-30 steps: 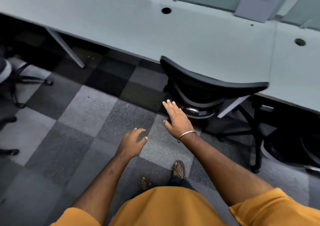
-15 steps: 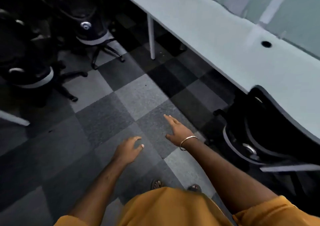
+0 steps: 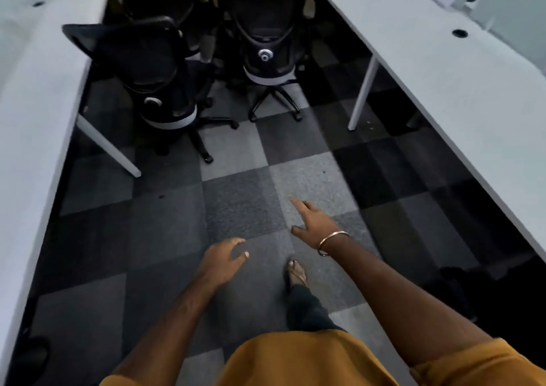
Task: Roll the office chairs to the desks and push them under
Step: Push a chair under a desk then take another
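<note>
Left hand: the left hand (image 3: 221, 260) hangs out in front over the carpet, fingers loosely curled, holding nothing at all.
Right hand: the right hand (image 3: 313, 224) is stretched forward with straight, spread fingers, index pointing up the aisle, also carrying nothing. There's a thin metal bangle (image 3: 332, 242) on that wrist.
Chairs: two black mesh office chairs sit at the far end of the aisle, well away from both hands. The left chair (image 3: 153, 72) stands just beside the left desk (image 3: 32, 96), turned at an angle, not tucked under. The right chair (image 3: 267, 39) is out in the middle of the aisle, back toward us.
Desks: the long pale right desk (image 3: 437, 69) runs down the other side, white legs showing on both.
Floor: checkered grey carpet tiles (image 3: 242, 202), one sandalled foot (image 3: 295, 274) stepping forward.
Clothes: mustard-yellow shirt (image 3: 301, 359) at the bottom edge.
</note>
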`<state>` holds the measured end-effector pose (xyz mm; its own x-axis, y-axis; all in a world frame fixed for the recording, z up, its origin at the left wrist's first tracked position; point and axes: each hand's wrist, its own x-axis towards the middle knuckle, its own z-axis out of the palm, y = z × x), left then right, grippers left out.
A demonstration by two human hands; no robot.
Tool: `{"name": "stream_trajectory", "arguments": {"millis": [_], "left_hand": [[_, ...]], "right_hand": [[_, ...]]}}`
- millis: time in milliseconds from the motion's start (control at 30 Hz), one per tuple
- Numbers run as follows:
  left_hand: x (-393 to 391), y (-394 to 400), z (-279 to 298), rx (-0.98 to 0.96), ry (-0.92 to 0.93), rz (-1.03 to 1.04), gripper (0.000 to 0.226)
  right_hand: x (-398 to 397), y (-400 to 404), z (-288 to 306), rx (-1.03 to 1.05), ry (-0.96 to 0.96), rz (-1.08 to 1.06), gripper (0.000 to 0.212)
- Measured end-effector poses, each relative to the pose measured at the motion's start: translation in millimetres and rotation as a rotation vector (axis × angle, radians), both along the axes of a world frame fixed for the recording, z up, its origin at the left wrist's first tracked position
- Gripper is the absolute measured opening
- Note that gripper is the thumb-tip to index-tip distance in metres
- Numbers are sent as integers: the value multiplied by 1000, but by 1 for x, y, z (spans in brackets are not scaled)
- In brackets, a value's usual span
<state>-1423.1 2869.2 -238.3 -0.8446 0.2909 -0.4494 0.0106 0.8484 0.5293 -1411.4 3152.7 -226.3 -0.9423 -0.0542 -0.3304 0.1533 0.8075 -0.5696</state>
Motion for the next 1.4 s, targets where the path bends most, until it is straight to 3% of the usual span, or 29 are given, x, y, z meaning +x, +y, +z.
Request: {"name": "stream_trajectory", "arguments": {"millis": [133, 367, 533, 633, 767, 933, 1200, 1400], "left_hand": [[-50, 5, 5, 6, 3, 60, 44], [-150, 33, 20, 24, -4, 129, 67], [-209, 36, 20, 50, 34, 169, 45], [-245, 28, 18, 65, 19, 213, 56], [-293, 3, 9, 70, 8, 263, 52], [-376, -42, -3, 109, 55, 279, 43], [-519, -139, -7, 139, 36, 325, 45], [-597, -217, 2, 80, 48, 299, 47]], "right_hand": [[-71, 8, -1, -5, 5, 50, 85], [-203, 24, 13, 22, -20, 154, 86], [-278, 20, 26, 28, -11, 229, 80], [-325, 9, 28, 61, -17, 291, 76], [-386, -19, 22, 81, -24, 348, 67], [-475, -68, 20, 137, -8, 429, 71], [-645, -180, 61, 209, 98, 438, 68], [-770, -269, 87, 159, 336, 431, 55]]}}
